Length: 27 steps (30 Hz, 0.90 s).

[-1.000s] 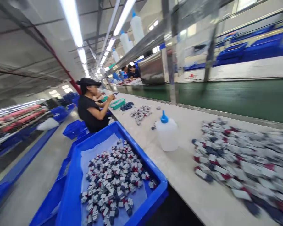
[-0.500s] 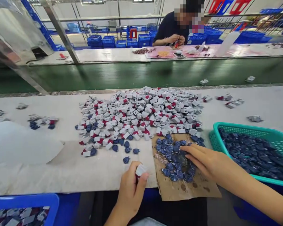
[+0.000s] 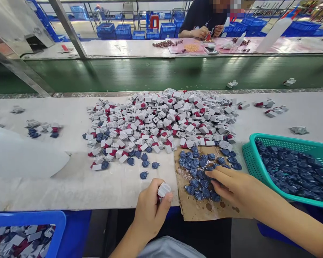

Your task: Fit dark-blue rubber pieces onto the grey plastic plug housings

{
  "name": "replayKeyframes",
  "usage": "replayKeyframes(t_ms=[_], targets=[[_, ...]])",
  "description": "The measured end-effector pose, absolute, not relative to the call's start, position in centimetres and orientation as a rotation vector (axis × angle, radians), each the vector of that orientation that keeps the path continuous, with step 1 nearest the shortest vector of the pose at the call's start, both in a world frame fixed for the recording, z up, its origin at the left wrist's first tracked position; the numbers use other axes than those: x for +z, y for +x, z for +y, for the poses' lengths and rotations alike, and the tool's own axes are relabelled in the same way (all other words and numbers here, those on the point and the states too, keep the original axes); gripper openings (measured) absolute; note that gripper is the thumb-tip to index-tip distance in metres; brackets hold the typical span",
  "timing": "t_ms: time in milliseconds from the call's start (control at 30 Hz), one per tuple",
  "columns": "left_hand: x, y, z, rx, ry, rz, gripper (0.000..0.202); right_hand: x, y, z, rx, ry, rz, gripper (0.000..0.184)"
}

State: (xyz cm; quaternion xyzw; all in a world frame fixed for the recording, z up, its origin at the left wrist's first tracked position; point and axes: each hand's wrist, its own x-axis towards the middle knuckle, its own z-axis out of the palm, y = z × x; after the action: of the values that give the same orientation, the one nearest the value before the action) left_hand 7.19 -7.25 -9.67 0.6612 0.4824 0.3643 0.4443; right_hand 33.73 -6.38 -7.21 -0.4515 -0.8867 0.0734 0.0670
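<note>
My left hand [image 3: 152,206] is closed around a small light-grey plastic part [image 3: 164,189], held near the table's front edge. Over a stained piece of cardboard [image 3: 190,213], my right hand [image 3: 230,181] reaches into a cluster of small dark-blue plastic parts [image 3: 190,162]. Its thumb and fingers are bent close together among them; whether a part is between the fingertips is hidden. Beyond both hands lies a large heap of grey and dark-red parts [image 3: 161,120], with several loose blue pieces along its near side.
A green basket [image 3: 246,150] of dark-blue parts stands at the right. At lower left is a blue bin [image 3: 60,225] with grey, red and blue parts. A white sheet [image 3: 24,154] lies left. Behind a green conveyor belt [image 3: 140,73], another person [image 3: 201,19] works at a table.
The view has tipped downward slightly. My left hand has turned the grey part a little, so more of it shows. My right hand's fingers have shifted slightly among the blue parts.
</note>
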Motion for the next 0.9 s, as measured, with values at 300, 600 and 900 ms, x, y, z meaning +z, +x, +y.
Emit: replayKeyframes(t_ms=[300, 600, 900], targets=[[-9.6, 7.1, -7.1, 0.862, 1.529, 1.194, 0.025, -7.1, 32.8, -6.1, 0.229, -1.467, -2.604, 0.017], [-9.3, 8.3, -8.2, 0.975, 1.124, 1.041, 0.037, -7.9, 33.7, -6.4, 0.310, -1.493, -2.486, 0.015], [-9.1, 10.5, -9.2, 0.974, 1.112, 0.968, 0.038, -4.0, 29.4, -9.1, 0.652, -1.437, -1.848, 0.012]])
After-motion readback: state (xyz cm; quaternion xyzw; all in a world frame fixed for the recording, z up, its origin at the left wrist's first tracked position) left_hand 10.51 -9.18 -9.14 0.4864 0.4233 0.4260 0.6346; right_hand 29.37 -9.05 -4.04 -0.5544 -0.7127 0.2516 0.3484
